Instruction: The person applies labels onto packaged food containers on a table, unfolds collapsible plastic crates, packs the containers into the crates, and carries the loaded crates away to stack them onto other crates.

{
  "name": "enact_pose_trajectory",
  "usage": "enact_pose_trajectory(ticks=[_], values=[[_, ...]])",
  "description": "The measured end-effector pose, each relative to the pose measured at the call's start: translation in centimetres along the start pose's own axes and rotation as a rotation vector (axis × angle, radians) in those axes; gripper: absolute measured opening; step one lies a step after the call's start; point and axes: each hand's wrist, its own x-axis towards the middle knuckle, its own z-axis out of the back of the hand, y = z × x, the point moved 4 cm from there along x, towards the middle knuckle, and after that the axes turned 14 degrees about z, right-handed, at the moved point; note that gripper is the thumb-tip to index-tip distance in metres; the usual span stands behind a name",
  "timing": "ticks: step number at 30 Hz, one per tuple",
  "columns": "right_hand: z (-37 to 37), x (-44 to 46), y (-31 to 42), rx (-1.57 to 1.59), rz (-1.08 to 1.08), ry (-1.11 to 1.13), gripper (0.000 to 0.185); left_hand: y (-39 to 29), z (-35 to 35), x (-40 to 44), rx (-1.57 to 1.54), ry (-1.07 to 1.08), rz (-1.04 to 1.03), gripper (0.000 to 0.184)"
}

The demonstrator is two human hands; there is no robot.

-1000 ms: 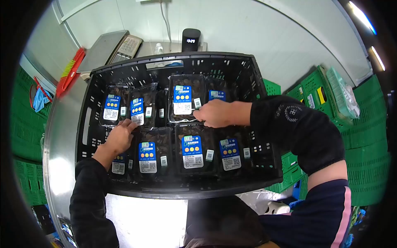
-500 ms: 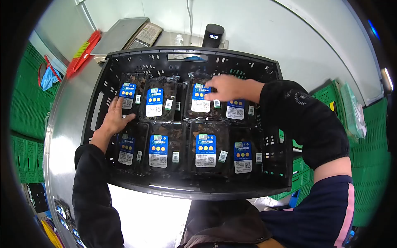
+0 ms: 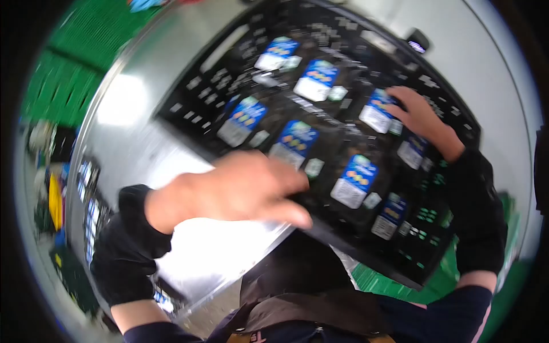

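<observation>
A black plastic crate [image 3: 374,254] holds two rows of dark clear-film food packs with blue-and-white labels; the contents are too blurred to name. My right hand [image 3: 422,117] rests at a back-row pack [image 3: 376,114], thumb and fingers apart at its label. Above the crate's near edge is my left hand [image 3: 237,186], smeared by motion, thumb and fingers apart with nothing between them. It partly covers a front-row pack [image 3: 294,142]. To its right lies another front-row pack [image 3: 355,182].
The crate sits on a shiny metal table [image 3: 140,140]. A small black clock [image 3: 417,41] stands behind it. Green crates [image 3: 63,91] are stacked at the left, with more green crates [image 3: 377,280] below right. Several packs [image 3: 91,220] lie at the lower left.
The view has turned, so the crate appears tilted and shifted right. My left hand has left the packs at the crate's left side and come over its near edge. My right hand stays at the same pack.
</observation>
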Motion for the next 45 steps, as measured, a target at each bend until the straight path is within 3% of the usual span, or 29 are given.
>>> enact_pose_trajectory(ticks=[1, 3, 5, 15, 18, 21, 25, 27, 29, 31, 34, 35, 36, 38, 39, 40, 41, 43, 45], values=[[-0.2, 0.0, 0.6, -0.026, 0.067, -0.092, 0.034, -1.1, -1.7, -1.4, 0.095, 0.077, -0.023, 0.051], [-0.6, 0.2, 2.4, -0.088, 0.115, -0.122, 0.035, -0.9, -3.0, -3.1, 0.176, -0.322, -0.031, 0.046], [-0.4, 0.7, 4.1, 0.013, 0.114, -0.026, 0.033, -0.8, -3.6, -3.4, 0.166, -0.455, -0.062, 0.046], [2.8, 1.9, 10.3, 0.058, 0.155, -0.032, 0.030, -1.3, -3.5, -3.4, 0.200, -0.320, 0.052, 0.052], [3.9, 1.2, 13.4, 0.071, 0.199, -0.059, 0.031, -1.0, -4.2, -3.8, 0.225, -0.545, -0.109, 0.050], [5.2, 0.5, 19.5, 0.190, 0.251, -0.051, 0.029, -0.5, -4.0, -4.7, 0.259, -0.623, -0.179, 0.044], [3.9, -0.6, 27.1, 0.408, 0.221, 0.114, 0.037, -0.7, -3.7, -6.9, 0.401, -0.596, -0.019, 0.046], [2.5, -1.7, 30.3, 0.392, 0.317, 0.170, 0.049, -1.3, -4.0, -9.4, 0.408, -0.778, -0.076, 0.046], [1.2, -2.7, 31.5, 0.278, 0.347, 0.154, 0.064, -2.3, -4.8, -15.2, 0.266, -0.796, 0.101, 0.049], [1.5, -2.8, 32.8, 0.322, 0.251, 0.199, 0.064, -1.4, -7.6, -22.7, 0.162, -0.786, 0.428, 0.048], [2.6, -2.8, 34.4, -0.270, 0.502, 0.029, 0.063, -0.8, -16.1, -36.0, 0.040, -0.900, 0.971, 0.039], [3.3, -2.3, 36.6, -0.250, 0.564, 0.019, 0.057, -1.9, -19.6, -40.4, -0.137, -0.893, 1.228, 0.038], [2.9, -1.8, 38.8, -0.182, 0.656, 0.025, 0.055, -2.8, -24.1, -44.5, 0.005, -0.908, 1.327, 0.043], [1.3, -1.7, 42.7, -0.050, 0.846, 0.075, 0.045, -5.4, -32.4, -50.8, -0.125, -0.975, 1.532, 0.045], [0.4, -1.5, 45.1, 0.043, 0.967, 0.254, 0.035, -7.8, -33.7, -51.6, -0.268, -0.957, 1.693, 0.048], [-2.7, -2.1, 46.2, 0.131, 1.181, 0.006, 0.026, -8.5, -36.4, -53.1, -0.102, -0.937, 1.651, 0.053], [-5.1, -1.9, 48.4, 0.129, 1.116, 0.456, 0.037, -9.1, -38.6, -54.0, -0.236, -0.988, 1.676, 0.058], [-10.8, -3.6, 51.5, 0.117, 1.270, 0.444, 0.023, -9.2, -41.5, -54.4, 0.023, -0.919, 1.696, 0.061], [-16.0, -5.4, 54.4, 0.143, 1.335, 0.369, 0.020, -7.8, -44.9, -55.1, 0.023, -0.863, 1.667, 0.057]])
